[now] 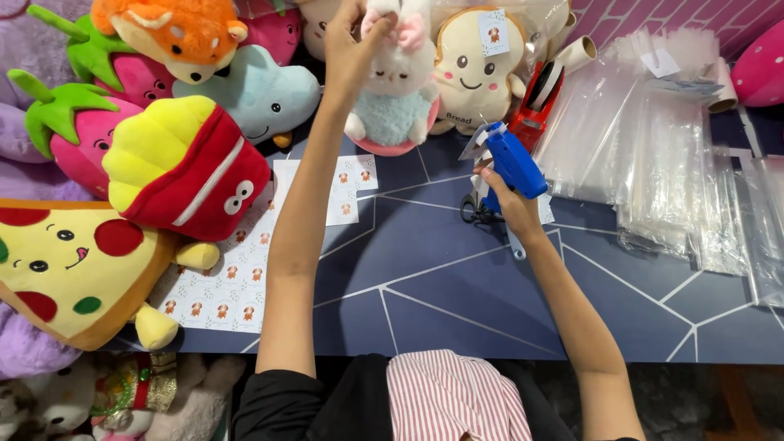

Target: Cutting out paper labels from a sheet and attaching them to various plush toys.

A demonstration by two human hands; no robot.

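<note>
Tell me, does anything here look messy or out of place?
Mostly tidy. The clear bags lie in a loose, slumped heap at the right, and scissors sit half hidden under the right hand holding the blue tagging gun.

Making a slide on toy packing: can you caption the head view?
Left hand holds a white bunny plush while right hand holds a blue plastic tagging gun.

Plush toys crowd the table's left; plastic bags lie right, sticker sheets between.
</note>
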